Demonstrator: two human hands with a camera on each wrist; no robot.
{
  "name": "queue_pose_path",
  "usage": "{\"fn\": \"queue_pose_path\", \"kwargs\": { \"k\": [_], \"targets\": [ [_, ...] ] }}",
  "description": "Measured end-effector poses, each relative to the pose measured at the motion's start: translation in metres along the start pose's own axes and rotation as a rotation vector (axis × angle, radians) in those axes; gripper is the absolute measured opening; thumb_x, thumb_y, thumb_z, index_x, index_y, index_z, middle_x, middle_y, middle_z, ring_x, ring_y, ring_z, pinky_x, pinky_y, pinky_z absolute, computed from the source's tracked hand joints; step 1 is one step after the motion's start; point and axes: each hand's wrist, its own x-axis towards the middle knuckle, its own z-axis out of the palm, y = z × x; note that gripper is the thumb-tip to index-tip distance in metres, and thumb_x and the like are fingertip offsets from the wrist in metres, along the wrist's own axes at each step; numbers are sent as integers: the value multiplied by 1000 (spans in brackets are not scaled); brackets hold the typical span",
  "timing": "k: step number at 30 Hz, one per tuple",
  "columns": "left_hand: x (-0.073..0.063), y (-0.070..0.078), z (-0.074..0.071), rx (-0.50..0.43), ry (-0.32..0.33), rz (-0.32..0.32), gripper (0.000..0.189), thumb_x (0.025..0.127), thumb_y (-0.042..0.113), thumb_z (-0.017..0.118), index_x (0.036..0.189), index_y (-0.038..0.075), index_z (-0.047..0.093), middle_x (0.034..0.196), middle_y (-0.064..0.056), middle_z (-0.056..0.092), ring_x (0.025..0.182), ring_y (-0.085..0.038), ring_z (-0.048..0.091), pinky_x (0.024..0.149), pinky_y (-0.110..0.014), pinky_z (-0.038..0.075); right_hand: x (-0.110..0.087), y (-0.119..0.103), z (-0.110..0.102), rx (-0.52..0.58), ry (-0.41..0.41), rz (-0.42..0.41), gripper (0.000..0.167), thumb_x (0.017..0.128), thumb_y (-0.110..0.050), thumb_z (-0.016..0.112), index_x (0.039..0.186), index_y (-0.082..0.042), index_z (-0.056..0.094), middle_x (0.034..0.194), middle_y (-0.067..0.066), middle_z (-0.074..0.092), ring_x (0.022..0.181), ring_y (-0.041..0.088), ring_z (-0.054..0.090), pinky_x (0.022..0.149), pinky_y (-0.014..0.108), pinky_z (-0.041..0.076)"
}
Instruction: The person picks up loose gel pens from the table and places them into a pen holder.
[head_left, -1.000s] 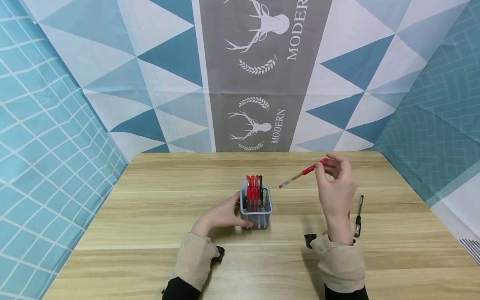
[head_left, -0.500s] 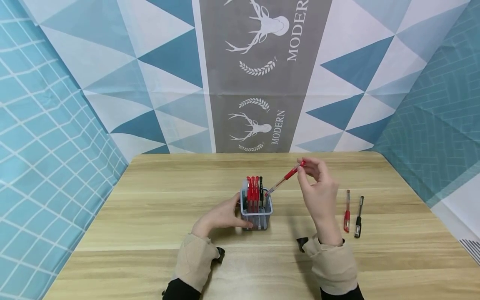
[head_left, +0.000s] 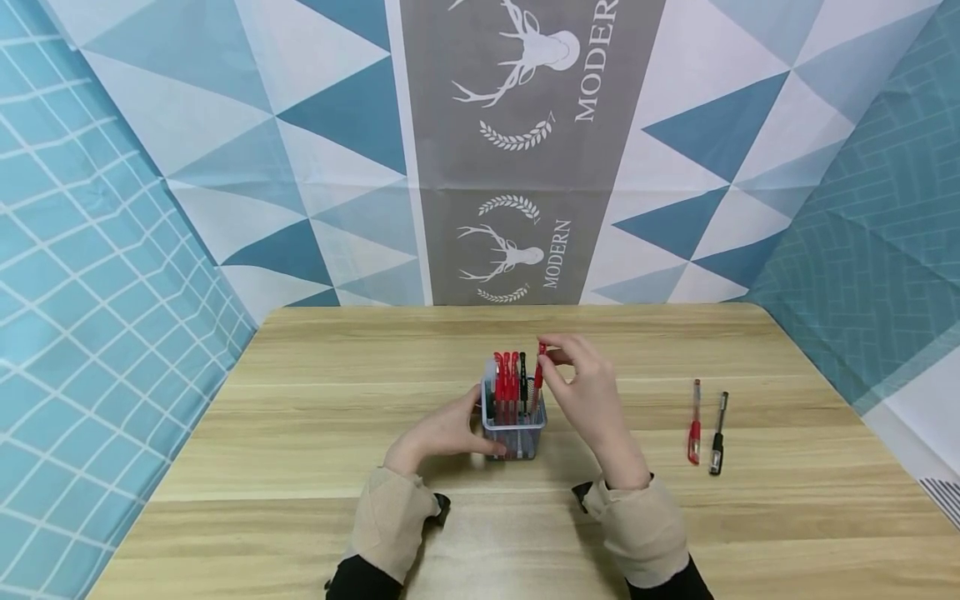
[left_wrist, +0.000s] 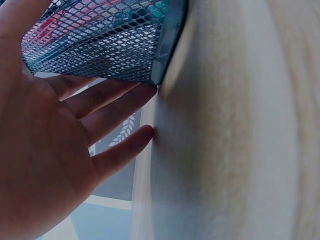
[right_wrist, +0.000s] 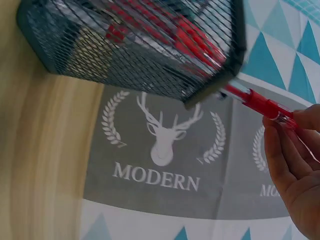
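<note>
A mesh pen holder stands upright on the table with several red pens and a black pen in it. My left hand holds it from the left, thumb across the front; in the left wrist view, extended fingers lie along its mesh side. Between thumb and fingertips my right hand pinches a red gel pen by its upper end. That pen is nearly upright, its lower part inside the holder's right side. The right wrist view shows the red pen crossing the holder's rim.
On the right of the wooden table lie a red pen and a black pen, side by side and apart. A patterned cloth backdrop rises behind the table's far edge.
My right hand has moved left and slightly down with the red pen, which has turned from slanted to nearly upright and entered the holder. The left hand and holder have stayed put.
</note>
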Motion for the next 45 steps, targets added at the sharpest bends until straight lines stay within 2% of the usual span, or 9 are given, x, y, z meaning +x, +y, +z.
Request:
{"fn": "queue_pose_path", "kwargs": {
  "k": [8,17,23,33,41,45],
  "targets": [
    [3,-1,-1,-5,-7,36,102,63,35,81,143,23,19,132,1,48,122,-17,43,103,-42,34,-5,11,14,-11,-99,90,25,80,1,64,104,-1,64,97,10,64,78,18,64,64,30,54],
    [4,0,-2,-5,-9,43,104,62,35,81,144,26,17,132,0,48,122,-17,44,103,-41,33,-8,19,24,-68,-141,160,25,81,-5,65,107,-3,64,101,10,65,80,18,64,68,29,54],
    [3,-1,-2,-1,-4,41,105,62,35,81,145,25,17,133,-2,48,122,-19,44,103,-42,33,-9,21,26,-66,-153,191,28,82,-7,64,110,-3,63,106,12,65,82,19,65,73,31,54],
    [3,-3,-2,-3,-6,39,103,62,36,81,144,23,19,130,-1,50,120,-17,46,102,-40,35,-10,22,27,-35,-189,238,31,84,-8,63,114,-3,60,107,14,64,83,22,66,70,29,55],
    [1,-2,-1,7,6,29,105,62,37,81,144,22,19,129,-2,51,119,-18,47,102,-41,35,-10,25,21,-7,-255,311,37,88,-17,59,123,-6,54,100,10,67,88,22,65,77,33,53],
    [1,-1,0,11,8,9,105,61,37,81,144,20,20,128,-3,52,118,-20,47,102,-43,35,-8,31,15,-14,-219,335,34,90,-19,57,120,-5,55,100,10,66,86,23,65,75,36,53]
  ]
}}
